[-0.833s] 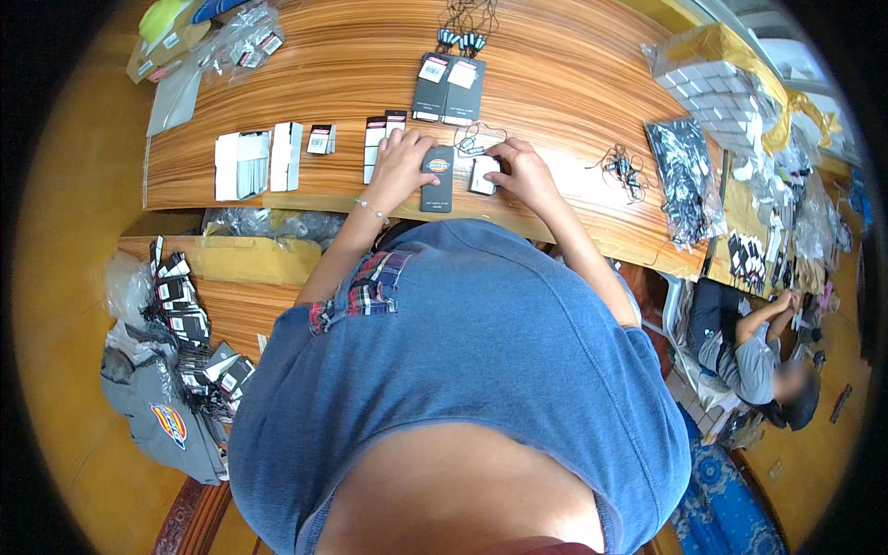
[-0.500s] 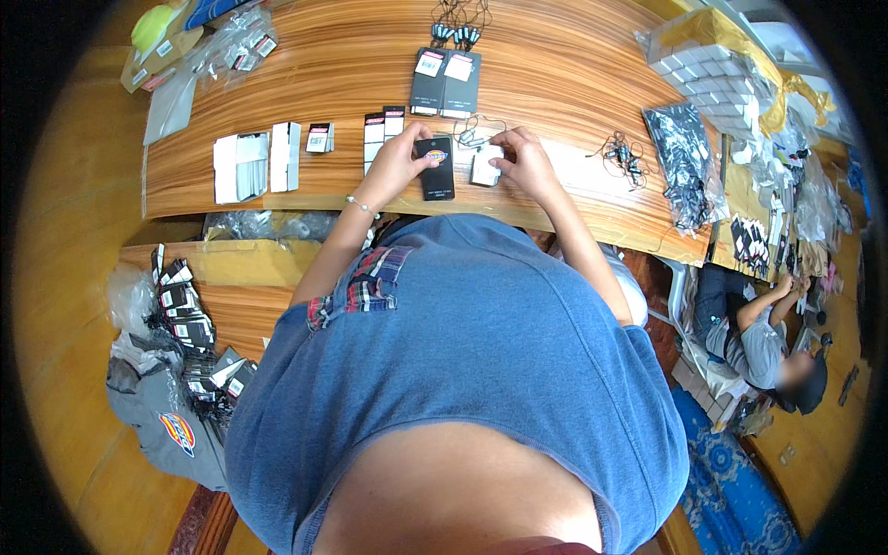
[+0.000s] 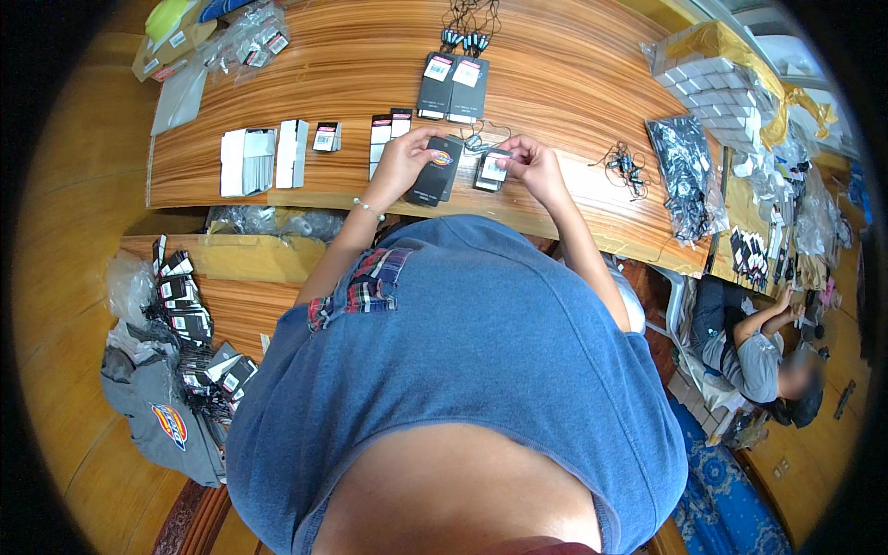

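Observation:
My left hand is closed on black hang tags with a coloured emblem; the front tag overlaps at least one other dark card. To its right, my right hand pinches a smaller dark tag with a white label at its upper corner. Just beyond this smaller tag, a black tag cord lies on the table. Farther back are two stacks of large black tags with white stickers, and more black cords behind them.
White card stacks and a small labelled tag stack lie on the left of the wooden table. Loose cords, a plastic-wrapped dark bundle and wrapped white boxes are at right. A co-worker sits at far right.
The tags in my left hand have fanned apart, showing a second card edge. My right hand's piece, pale before, now shows a dark tag with a white label. The whole view has shifted slightly.

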A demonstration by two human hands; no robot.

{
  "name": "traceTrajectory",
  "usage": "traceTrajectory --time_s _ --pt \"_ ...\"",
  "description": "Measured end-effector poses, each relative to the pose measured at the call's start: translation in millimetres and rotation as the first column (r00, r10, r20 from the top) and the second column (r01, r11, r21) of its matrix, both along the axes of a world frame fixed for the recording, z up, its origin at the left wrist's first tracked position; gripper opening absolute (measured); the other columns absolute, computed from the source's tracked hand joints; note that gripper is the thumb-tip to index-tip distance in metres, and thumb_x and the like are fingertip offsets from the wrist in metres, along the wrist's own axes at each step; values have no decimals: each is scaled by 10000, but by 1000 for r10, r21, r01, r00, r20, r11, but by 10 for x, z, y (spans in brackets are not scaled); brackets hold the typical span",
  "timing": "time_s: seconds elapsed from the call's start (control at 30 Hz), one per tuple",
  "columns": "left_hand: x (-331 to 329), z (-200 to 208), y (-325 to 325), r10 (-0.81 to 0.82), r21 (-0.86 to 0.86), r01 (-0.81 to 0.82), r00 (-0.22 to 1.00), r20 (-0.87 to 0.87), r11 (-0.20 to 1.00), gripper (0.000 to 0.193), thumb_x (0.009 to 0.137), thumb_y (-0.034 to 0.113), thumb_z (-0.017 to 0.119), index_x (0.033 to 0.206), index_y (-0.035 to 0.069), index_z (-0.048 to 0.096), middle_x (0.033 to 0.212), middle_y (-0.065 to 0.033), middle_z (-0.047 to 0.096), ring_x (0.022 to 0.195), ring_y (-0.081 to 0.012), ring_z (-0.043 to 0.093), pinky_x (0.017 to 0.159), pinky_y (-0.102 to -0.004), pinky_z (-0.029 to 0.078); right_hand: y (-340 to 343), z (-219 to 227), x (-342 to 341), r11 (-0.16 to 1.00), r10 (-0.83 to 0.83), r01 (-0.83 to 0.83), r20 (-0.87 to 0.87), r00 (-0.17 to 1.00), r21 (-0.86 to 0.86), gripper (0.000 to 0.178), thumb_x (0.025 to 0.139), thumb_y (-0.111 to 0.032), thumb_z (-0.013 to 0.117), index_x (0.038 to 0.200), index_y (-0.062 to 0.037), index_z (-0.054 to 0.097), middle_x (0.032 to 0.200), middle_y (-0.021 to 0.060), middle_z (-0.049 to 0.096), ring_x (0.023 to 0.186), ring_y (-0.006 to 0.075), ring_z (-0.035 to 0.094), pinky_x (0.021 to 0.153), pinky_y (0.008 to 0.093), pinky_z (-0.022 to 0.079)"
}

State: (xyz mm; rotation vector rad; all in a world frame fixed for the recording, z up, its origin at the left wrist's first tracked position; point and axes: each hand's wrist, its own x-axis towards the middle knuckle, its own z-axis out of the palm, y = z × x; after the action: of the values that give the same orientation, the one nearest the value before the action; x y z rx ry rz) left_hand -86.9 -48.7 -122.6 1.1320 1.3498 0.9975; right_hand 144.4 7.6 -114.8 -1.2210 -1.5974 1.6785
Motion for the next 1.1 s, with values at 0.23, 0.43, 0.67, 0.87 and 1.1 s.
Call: traceTrajectory --time_s 0.23,0.43,0.67,0.87,1.1 --pt "266 222 -78 0 -90 15 986 167 996 335 788 -20 602 1114 20 538 874 -58 637 824 -86 596 722 -187 476 -267 152 -302 979 -112 101 54 992 175 294 713 -25 698 960 -43 540 580 -28 464 534 39 444 495 198 377" --pt "262 169 -134 109 -55 -100 972 209 993 308 780 -43 607 1072 9 525 888 -95 641 837 -116 608 737 -210 486 -51 64 -264 983 -29 21 43 999 180 191 759 -92 668 909 -30 566 605 4 528 538 59 479 504 223 408" --pt "165 202 -67 168 15 -186 914 368 982 246 810 -57 556 1042 3 498 905 -94 624 865 -115 592 756 -221 474 461 -269 -270 762 -128 -256 526 841 595 79 741 -110 629 783 -47 605 780 113 595 766 278 562 691 378 452" --pt "92 80 -101 95 22 -104 963 253 994 120 827 -38 538 944 -11 551 908 -50 602 858 -93 567 787 -205 452 492 -390 -173 718 -180 -257 529 829 647 60 776 -99 588 790 -43 573 811 124 591 809 319 541 740 391 438" --pt "173 229 -20 75 108 -108 960 268 988 181 812 -47 561 980 -6 508 879 -63 599 846 -91 570 757 -210 457 397 -153 41 933 -269 288 -117 956 214 96 853 -22 526 940 -8 487 734 70 592 726 137 569 703 249 442"
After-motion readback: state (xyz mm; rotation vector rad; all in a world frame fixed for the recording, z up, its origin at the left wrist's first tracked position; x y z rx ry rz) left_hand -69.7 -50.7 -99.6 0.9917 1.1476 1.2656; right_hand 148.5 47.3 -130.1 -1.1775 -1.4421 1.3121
